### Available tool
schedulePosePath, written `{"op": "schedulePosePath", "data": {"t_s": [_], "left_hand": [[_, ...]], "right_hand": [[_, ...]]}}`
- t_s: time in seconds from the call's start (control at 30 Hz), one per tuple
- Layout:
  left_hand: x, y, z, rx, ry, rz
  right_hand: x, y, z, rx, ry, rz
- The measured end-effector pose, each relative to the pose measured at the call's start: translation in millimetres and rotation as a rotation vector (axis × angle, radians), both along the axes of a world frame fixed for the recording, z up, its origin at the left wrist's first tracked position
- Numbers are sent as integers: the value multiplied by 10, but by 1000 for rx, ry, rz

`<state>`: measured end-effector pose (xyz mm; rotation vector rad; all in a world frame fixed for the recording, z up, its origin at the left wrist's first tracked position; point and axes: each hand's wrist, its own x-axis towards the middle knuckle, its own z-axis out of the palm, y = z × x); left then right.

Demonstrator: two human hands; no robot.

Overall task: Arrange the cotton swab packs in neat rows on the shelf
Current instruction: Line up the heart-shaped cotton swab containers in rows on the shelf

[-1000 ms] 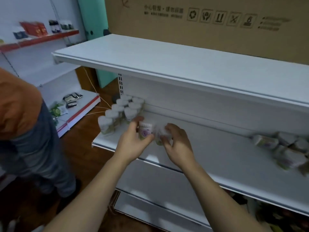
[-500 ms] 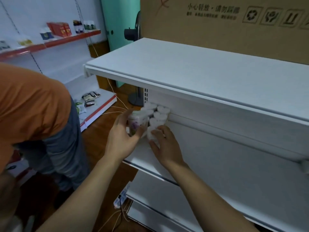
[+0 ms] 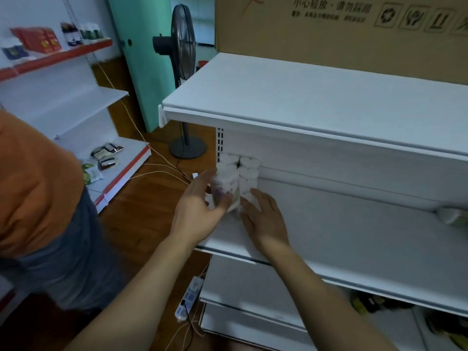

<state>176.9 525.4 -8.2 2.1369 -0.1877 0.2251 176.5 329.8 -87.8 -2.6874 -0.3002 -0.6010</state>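
Several white-lidded cotton swab packs (image 3: 249,171) stand in two rows at the left end of the middle white shelf (image 3: 342,236). My left hand (image 3: 197,211) grips one pack (image 3: 224,188), a clear tub with a purple flower label, at the front of the left row. My right hand (image 3: 263,219) lies on the shelf beside it, its fingers touching the front pack of the right row (image 3: 249,196). One loose pack (image 3: 452,216) lies at the shelf's far right edge of view.
A person in an orange shirt (image 3: 35,186) stands close on the left. A standing fan (image 3: 183,79) and cables are on the floor behind the shelf end. A power strip (image 3: 190,298) lies below. A large cardboard box (image 3: 342,31) sits on the top shelf.
Both hands have carried their packs left along the shelf to the front of the rows. The view has swung left, and the loose pile at the right is mostly out of frame.
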Motion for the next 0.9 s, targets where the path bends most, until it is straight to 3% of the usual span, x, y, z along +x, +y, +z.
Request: {"op": "schedulePosePath", "data": {"t_s": [0.17, 0.33, 0.43, 0.6, 0.7, 0.9], "left_hand": [[-14, 11, -2, -8, 24, -39], [-65, -55, 50, 65, -24, -97], [-102, -118, 93, 120, -59, -182], [-147, -146, 127, 177, -80, -287], [-117, -25, 60, 394, -101, -276], [-20, 207, -240, 750, 57, -294]], "right_hand": [[-141, -71, 135, -15, 143, -30], [-334, -100, 593, 343, 14, -7], [-397, 15, 858, 336, -11, 135], [-373, -6, 832, 358, -55, 72], [-437, -82, 655, 310, -24, 12], [-562, 91, 266, 92, 66, -18]]}}
